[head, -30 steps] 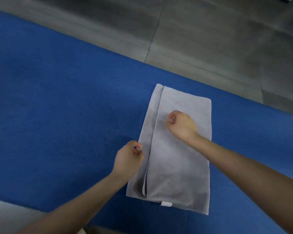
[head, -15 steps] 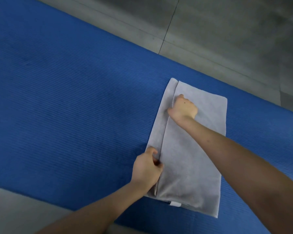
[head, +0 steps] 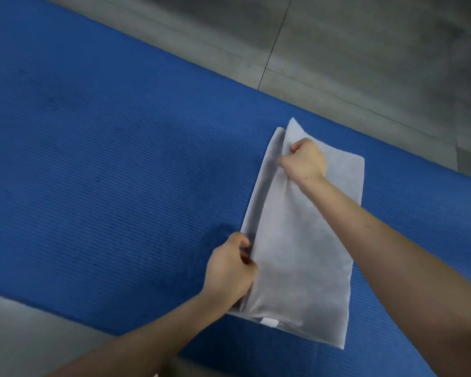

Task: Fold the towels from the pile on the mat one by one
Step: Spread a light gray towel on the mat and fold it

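A light grey towel (head: 302, 254), folded into a long strip, lies on the blue mat (head: 106, 172) at the right of the view. My left hand (head: 229, 270) pinches the towel's left edge near its lower end. My right hand (head: 305, 159) grips the top layer's left edge near the far end, where the corner of that layer is lifted off the layer beneath. A small white tag (head: 268, 321) shows at the towel's near edge. No pile of towels is in view.
Grey tiled floor (head: 365, 50) runs beyond the mat's far edge, and a strip of grey floor (head: 25, 336) shows at the near left. Bare blue mat stretches to the left of the towel.
Both hands have shifted along the towel's left edge: the right toward the far end, the left toward the near end. The far corner of the top layer has risen.
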A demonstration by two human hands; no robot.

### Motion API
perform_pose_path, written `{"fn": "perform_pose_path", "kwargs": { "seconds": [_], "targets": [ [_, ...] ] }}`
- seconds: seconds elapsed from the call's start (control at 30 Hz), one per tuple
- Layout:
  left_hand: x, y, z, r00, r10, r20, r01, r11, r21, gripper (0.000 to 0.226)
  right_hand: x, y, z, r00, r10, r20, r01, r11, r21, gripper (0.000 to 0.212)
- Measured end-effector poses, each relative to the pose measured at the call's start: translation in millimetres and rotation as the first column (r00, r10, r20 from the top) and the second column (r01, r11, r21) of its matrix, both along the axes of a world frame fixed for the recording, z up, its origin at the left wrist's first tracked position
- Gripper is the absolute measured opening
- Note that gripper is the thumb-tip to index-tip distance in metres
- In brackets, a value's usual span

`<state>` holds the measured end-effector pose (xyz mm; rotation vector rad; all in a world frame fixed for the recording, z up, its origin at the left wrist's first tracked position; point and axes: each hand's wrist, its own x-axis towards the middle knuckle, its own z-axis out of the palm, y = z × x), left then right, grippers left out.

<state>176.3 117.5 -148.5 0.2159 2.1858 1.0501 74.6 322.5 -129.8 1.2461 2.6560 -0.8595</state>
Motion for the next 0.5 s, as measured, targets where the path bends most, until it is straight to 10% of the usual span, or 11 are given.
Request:
{"fn": "perform_pose_path", "kwargs": {
  "seconds": [0.1, 0.5],
  "targets": [
    [-2, -12, -6, 0.997, -0.035, -0.067, 0.026, 0.992, -0.126, 0.021, 7, -11, -10, 0.992, 0.123, 0.002, -0.122, 0.984, -0.129, 0.035],
    [-36, -35, 3, 0.982, -0.181, -0.046, 0.165, 0.957, -0.237, 0.055, 172, 68, -21, 0.817, 0.553, 0.166, -0.571, 0.731, 0.373, 0.054]
  ]
}}
